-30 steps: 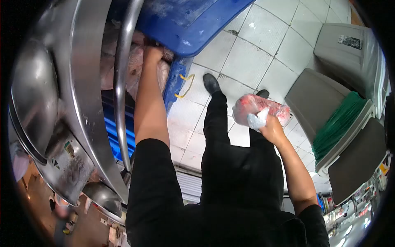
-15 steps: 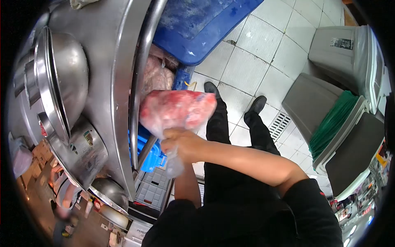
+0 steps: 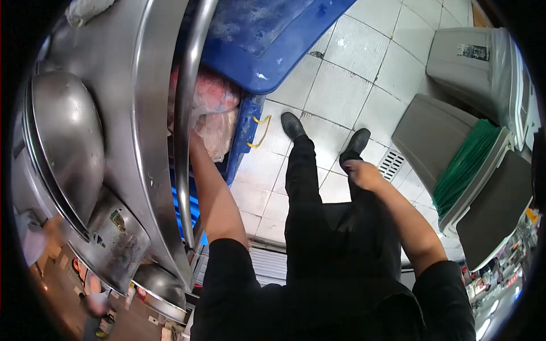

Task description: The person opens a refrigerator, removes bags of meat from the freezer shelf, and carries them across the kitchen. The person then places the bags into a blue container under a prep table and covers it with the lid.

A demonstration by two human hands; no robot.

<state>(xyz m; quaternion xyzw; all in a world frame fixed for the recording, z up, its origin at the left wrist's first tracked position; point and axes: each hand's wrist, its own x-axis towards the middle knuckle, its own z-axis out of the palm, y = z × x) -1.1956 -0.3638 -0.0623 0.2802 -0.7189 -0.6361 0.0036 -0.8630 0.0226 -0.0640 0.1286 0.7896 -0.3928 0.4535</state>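
Observation:
My left arm reaches down past the metal rail (image 3: 187,102) into a blue bin (image 3: 250,122). Only the wrist end of my left hand (image 3: 195,141) shows; its fingers are hidden behind the rail. In the bin, close to that wrist, lie a clear bag of red meat (image 3: 215,91) and a paler bagged piece of meat (image 3: 218,135). My right hand (image 3: 365,175) hangs over my right leg, away from the bin. Motion blurs its fingers, and nothing can be seen in it.
A blue lid (image 3: 267,51) partly covers the bin, which has a yellow cord handle (image 3: 263,132). Steel bowls (image 3: 68,136) stand on the metal counter (image 3: 122,85) at left. Grey bins (image 3: 435,136), one with a green liner, stand at right beside a floor drain (image 3: 391,165).
The bag of red meat, earlier held up over the bin's edge by my hands, now lies inside the bin. My left arm has gone into the bin; my right hand has moved away right.

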